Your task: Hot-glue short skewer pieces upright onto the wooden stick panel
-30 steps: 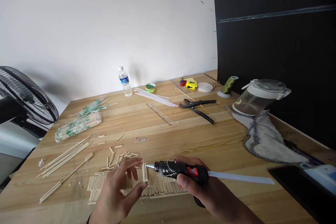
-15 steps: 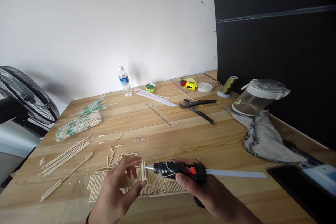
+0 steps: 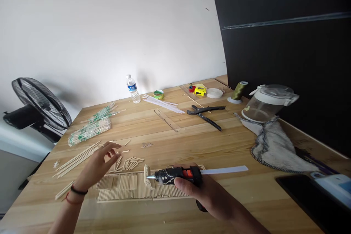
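Note:
My right hand grips a black hot glue gun with red parts and a white glue stick out of its back. The gun's metal nozzle touches or nearly touches a small upright stack of short sticks on a long panel of glued wooden sticks. Raised blocks of sticks stand on the panel's left half. My left hand is over the panel's far left side, fingers curved and apart, with nothing visible in it. Loose short stick pieces lie right of its fingertips.
Long sticks and bagged sticks lie at left, near a fan. Farther back are a water bottle, spare glue sticks, a ruler and black cutters. A jar, cloth and phone are at right.
My left hand has left the upright stick stack and moved left and away toward the loose pieces. The glue gun has shifted slightly left in view; the camera view has also shifted.

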{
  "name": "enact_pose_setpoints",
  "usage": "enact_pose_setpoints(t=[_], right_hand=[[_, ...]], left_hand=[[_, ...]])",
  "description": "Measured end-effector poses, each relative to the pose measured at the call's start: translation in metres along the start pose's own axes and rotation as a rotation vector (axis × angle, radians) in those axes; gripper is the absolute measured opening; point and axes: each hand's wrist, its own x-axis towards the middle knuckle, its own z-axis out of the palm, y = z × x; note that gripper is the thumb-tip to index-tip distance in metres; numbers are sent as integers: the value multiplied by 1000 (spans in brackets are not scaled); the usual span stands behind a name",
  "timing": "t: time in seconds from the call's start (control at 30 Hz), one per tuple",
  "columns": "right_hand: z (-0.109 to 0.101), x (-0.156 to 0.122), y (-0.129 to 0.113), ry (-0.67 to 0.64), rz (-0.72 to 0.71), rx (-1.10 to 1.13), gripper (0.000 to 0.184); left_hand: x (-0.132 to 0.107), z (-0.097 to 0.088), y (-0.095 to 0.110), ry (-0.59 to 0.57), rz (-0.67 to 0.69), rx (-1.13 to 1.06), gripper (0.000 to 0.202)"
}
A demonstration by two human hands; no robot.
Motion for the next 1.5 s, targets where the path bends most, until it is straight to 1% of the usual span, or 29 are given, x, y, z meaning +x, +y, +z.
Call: enact_pose_setpoints(t=[0.03, 0.1, 0.13, 0.2, 0.33, 0.43, 0.5, 0.57, 0.67, 0.8, 0.93, 1.1, 1.23, 1.33, 1.5], right_hand=[[0, 1, 0, -10, -20, -9, 62], [-1, 3, 0, -25, -57, -27, 62], [-1, 4, 1, -36, -72, -31, 63], [0, 5, 3, -36, -85, -30, 63], [3, 8, 10, 37, -92, -1, 60], [4, 9, 11, 2, -104, 25, 58], [5, 10, 9, -14, -119, 36, 57], [5, 10, 7, 1, -130, 41, 57], [5, 10, 6, 27, -157, 35, 57], [6, 11, 9, 23, -170, 50, 56], [6, 13, 11, 16, -156, 52, 54], [6, 14, 9, 18, -190, 66, 49], [6, 13, 8, 22, -183, 62, 48], [5, 13, 8, 18, -184, 65, 47], [5, 12, 8, 11, -201, 75, 47]], left_hand=[[4, -3, -9, -5, -35, 34, 26], [8, -6, -23, -100, -97, 64, 28], [8, -7, -28, -129, -113, 66, 28], [7, -7, -32, -183, -123, 68, 28], [6, -1, -31, -225, -142, 54, 28], [9, 7, -35, -259, -129, 34, 26], [12, 11, -40, -270, -121, 39, 29], [16, 13, -46, -273, -120, 49, 30], [20, 13, -55, -279, -116, 64, 25], [24, 11, -61, -282, -119, 85, 20], [25, 9, -62, -305, -113, 86, 17], [23, 6, -63, -319, -89, 61, 16], [20, 3, -64, -350, -79, 23, 10], [18, 1, -65, -369, -75, 11, 9], [15, 1, -65, -335, -71, 55, 10]])
